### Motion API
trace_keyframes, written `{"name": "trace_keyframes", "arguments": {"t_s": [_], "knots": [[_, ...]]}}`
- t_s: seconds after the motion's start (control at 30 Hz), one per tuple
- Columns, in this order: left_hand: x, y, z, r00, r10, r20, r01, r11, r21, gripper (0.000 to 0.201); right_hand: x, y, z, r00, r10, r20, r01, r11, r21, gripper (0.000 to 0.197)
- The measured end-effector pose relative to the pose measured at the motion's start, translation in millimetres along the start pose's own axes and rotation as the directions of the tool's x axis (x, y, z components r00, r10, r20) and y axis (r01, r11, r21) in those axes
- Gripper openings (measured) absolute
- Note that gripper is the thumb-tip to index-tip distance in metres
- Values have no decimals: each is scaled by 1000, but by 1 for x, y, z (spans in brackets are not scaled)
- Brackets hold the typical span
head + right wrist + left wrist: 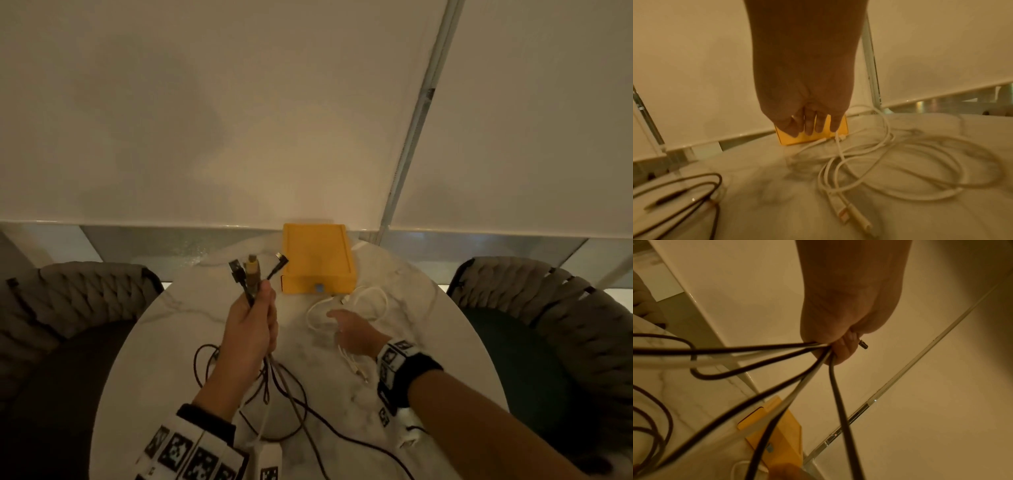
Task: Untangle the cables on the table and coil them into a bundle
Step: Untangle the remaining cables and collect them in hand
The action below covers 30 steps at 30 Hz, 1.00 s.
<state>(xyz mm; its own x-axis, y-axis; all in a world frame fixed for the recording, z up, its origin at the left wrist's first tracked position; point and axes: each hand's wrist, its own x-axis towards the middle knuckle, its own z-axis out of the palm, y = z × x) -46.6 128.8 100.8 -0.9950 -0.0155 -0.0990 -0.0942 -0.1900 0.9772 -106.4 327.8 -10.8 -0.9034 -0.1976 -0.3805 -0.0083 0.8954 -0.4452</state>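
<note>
My left hand (255, 318) is raised above the marble table (445, 359) and grips a bunch of dark and pale cables (274, 387) just below their plugs (250, 270), which stick up out of the fist. In the left wrist view the strands (777, 394) fan down from the curled fingers (840, 352) to loose loops on the table. My right hand (349, 329) hovers over a white cable (378, 301) lying in loose loops. Its fingers (813, 125) point straight down, and one fingertip touches a strand of the white cable (920, 164).
A yellow box (317, 260) lies at the table's far edge against the wall, just beyond both hands. Woven chairs stand at the left (68, 308) and right (548, 308). Dark cable loops trail toward the near edge.
</note>
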Motion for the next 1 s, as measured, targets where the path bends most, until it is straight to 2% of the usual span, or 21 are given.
{"name": "trace_keyframes", "arguments": {"t_s": [0.07,0.1,0.17,0.23,0.27,0.33,0.43,0.57,0.67,0.77,0.83,0.93,1.0], "knots": [[1,-3,0,1000,12,11,-12,1000,18,36,17,-7,18,999,16,48,-14,999,-46,59],[2,-5,0,1000,13,14,-14,1000,25,36,23,-9,29,999,30,22,-27,992,-120,58],[5,-8,1,1000,5,13,-6,1000,20,36,30,-9,51,996,61,-66,-73,978,-196,47],[8,-11,1,1000,-10,-1,10,1000,9,38,31,-10,67,998,44,-47,-51,986,-159,36],[9,-11,2,1000,-18,-12,18,1000,8,39,31,-13,69,1000,15,-21,-17,995,-95,29],[15,-13,2,999,-38,-29,38,999,4,40,29,-20,59,1000,-16,-13,18,988,154,21],[26,-14,7,996,-80,-50,77,995,-57,39,11,-37,14,989,22,-144,58,845,531,27],[40,-15,18,985,-136,-109,111,971,-211,41,-42,-64,-30,921,41,-386,275,634,723,26],[40,-17,28,975,-196,-105,153,932,-327,41,-71,-77,-31,841,31,-541,421,590,689,24],[32,-14,40,978,-208,-27,182,904,-387,42,-88,-84,-22,767,-95,-634,536,637,553,20],[27,-11,46,982,-190,16,183,919,-349,39,-93,-84,-17,714,-187,-675,593,674,441,19],[17,-11,52,986,-156,63,167,953,-253,21,-99,-81,-16,650,-261,-714,611,738,287,21],[10,-11,54,992,-124,30,127,968,-217,21,-106,-79,-18,640,-309,-703,624,743,242,19]]}}
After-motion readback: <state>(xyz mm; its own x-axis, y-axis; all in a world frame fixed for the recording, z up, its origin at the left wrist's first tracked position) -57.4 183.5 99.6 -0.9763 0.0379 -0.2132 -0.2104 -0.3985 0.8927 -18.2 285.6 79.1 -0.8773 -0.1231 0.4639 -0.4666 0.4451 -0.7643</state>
